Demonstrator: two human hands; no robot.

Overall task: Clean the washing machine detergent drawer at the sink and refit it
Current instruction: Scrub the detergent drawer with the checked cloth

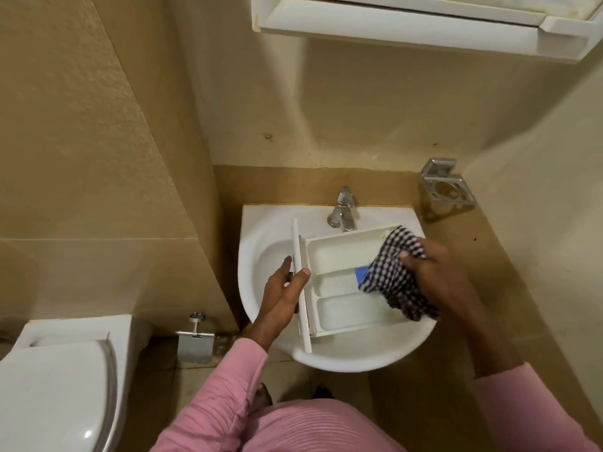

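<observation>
White ceramic toilet (55, 380) with closed lid is seen lower left; white wall cabinet (408, 24) is mounted above, at the top edge.

White ceramic half-round sink (261, 252) is fixed against the beige tiled wall, centre frame.

White plastic three-compartment detergent drawer (339, 256) is held over the sink basin, open side up, front panel to the left and rear end to the right, just below the tap. Drawer is tilted slightly (whether it touches the basin cannot be told).

Black-and-white checked cloth (398, 282) is draped over the drawer's right end, covering parts of all three compartments and hanging past the near wall.

Right hand (427, 259) is closed around the bunched cloth, fingers curled into the fabric, and is pressed down at the drawer's rear end.

Left hand (280, 295) is clamped on the front panel: thumb is laid on the inner face, fingers are wrapped behind the outer face.

Chrome single-lever tap (342, 210) is set at the back of the sink; no water stream is visible.

Chrome wall-mounted toothbrush holder (447, 187) is located right of the sink, chrome toilet-roll holder (195, 344) left of it, lower down.

Small blue plastic insert (360, 276) is seen in the middle compartment, partly covered by the cloth.
</observation>
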